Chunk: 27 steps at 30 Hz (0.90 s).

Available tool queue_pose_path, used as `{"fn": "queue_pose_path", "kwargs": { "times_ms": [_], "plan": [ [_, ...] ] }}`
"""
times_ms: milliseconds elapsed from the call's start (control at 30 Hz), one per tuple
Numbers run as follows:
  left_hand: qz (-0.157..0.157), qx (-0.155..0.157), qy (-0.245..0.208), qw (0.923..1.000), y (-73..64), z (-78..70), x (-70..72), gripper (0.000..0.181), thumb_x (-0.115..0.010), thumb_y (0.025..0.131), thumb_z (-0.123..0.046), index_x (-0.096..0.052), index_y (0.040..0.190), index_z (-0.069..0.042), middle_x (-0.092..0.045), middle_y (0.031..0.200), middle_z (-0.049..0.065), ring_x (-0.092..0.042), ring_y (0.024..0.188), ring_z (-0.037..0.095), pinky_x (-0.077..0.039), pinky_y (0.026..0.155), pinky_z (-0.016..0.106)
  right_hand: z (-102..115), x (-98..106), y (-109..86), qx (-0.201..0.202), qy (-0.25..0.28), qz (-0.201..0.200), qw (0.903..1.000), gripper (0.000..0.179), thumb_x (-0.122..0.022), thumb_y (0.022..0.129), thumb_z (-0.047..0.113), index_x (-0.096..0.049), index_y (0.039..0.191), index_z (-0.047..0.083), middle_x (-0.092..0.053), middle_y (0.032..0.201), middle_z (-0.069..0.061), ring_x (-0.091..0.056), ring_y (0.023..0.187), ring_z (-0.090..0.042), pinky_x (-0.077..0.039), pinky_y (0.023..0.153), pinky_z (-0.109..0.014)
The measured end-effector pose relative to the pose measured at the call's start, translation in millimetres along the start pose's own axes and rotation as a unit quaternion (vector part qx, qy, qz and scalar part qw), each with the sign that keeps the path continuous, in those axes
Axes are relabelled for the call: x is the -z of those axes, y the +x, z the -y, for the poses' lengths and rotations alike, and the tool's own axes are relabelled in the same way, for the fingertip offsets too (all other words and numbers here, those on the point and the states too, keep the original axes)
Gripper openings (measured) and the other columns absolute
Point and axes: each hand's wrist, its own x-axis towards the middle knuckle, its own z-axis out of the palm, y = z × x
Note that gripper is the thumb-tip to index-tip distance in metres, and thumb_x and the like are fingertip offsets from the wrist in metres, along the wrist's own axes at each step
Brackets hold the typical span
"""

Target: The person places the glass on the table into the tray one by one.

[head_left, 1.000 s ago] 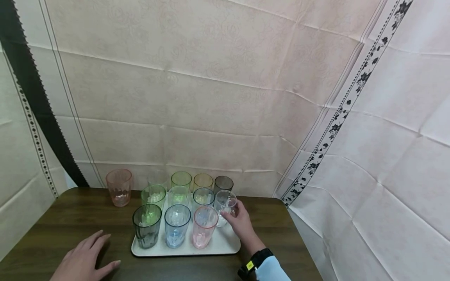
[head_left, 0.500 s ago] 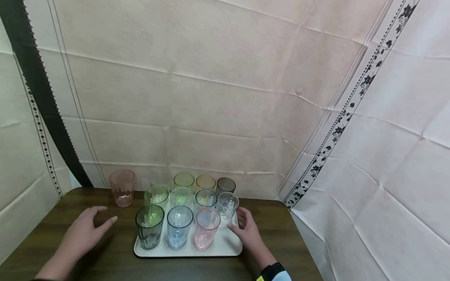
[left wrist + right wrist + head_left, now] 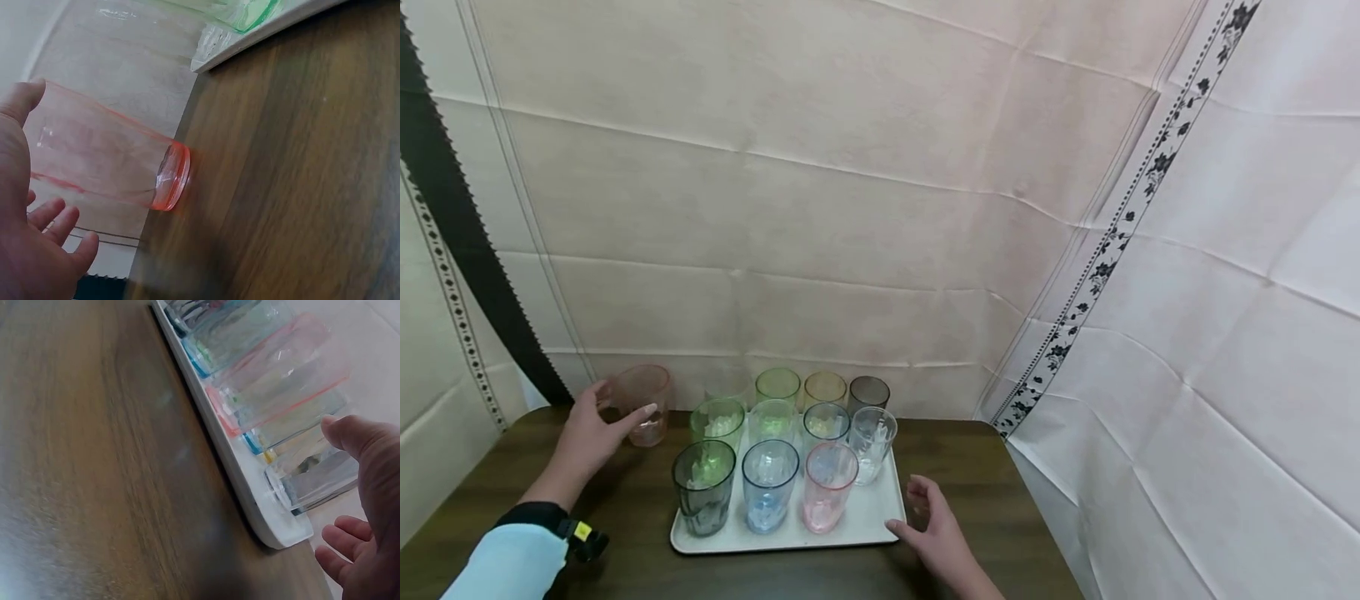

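A pink drinking glass [image 3: 643,404] stands upright on the wooden table, left of the tray. My left hand [image 3: 587,442] has its thumb and fingers around this glass; the thumb lies near its rim in the left wrist view, and part of the fingers is hidden. On the white tray [image 3: 782,543] stand several glasses, among them a clear glass [image 3: 872,446] at its right side, a pink-rimmed glass [image 3: 829,492], a blue glass [image 3: 769,492] and a dark grey glass [image 3: 703,500]. My right hand [image 3: 936,533] is apart from the clear glass, beside the tray's right edge, holding nothing.
The back row on the tray includes a green glass [image 3: 777,383], an amber glass [image 3: 825,390] and a dark brown glass [image 3: 868,392]. A pale patterned cloth [image 3: 850,208] hangs behind the table. Dark wooden tabletop [image 3: 992,500] extends right of the tray.
My left hand has moved forward from the front left of the table to the pink glass. The right hand has let go of the clear glass and drawn back toward me.
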Motion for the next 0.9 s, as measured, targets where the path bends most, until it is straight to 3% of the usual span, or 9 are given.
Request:
{"fn": "queue_pose_path", "kwargs": {
  "times_ms": [167,467,700,900],
  "plan": [
    [0.008,0.007,-0.022,0.9997,6.1,6.2,-0.9,0.117,-0.063,0.095,-0.064,0.001,0.166,0.003,-0.013,0.163,0.041,-0.022,0.143,0.061,-0.033,0.101,0.08,8,0,-6.4,0.011,-0.001,0.004,0.9999,0.078,-0.083,0.089,0.036,-0.045,0.148,0.004,-0.054,0.142,-0.022,-0.054,0.129,-0.035,-0.047,0.105,-0.056],
    [0.003,0.007,-0.001,1.0,10.0,9.0,-0.3,0.117,-0.064,0.091,-0.069,-0.007,0.168,-0.001,-0.023,0.16,0.04,-0.029,0.138,0.061,-0.037,0.098,0.078,15,0,-17.1,0.018,-0.002,0.004,0.9998,0.072,-0.082,0.09,0.036,-0.047,0.146,0.008,-0.056,0.141,-0.015,-0.053,0.131,-0.034,-0.047,0.105,-0.056],
    [0.002,-0.008,0.009,0.9999,1.7,1.5,7.0,0.116,-0.065,0.092,-0.068,-0.011,0.167,0.001,-0.032,0.155,0.041,-0.034,0.135,0.06,-0.042,0.094,0.076,18,4,-20.5,0.018,0.017,-0.003,0.9997,0.072,-0.083,0.089,0.036,-0.047,0.146,0.01,-0.056,0.14,-0.012,-0.053,0.131,-0.034,-0.046,0.107,-0.056],
    [0.012,-0.024,0.018,0.9995,-12.9,-20.7,22.4,0.111,-0.064,0.094,-0.065,-0.013,0.167,-0.001,-0.036,0.152,0.041,-0.036,0.132,0.061,-0.041,0.091,0.077,19,9,-22.6,0.029,0.028,-0.013,0.9991,0.071,-0.084,0.088,0.031,-0.048,0.145,0.01,-0.057,0.14,-0.012,-0.053,0.13,-0.034,-0.046,0.107,-0.057]
  ]
}}
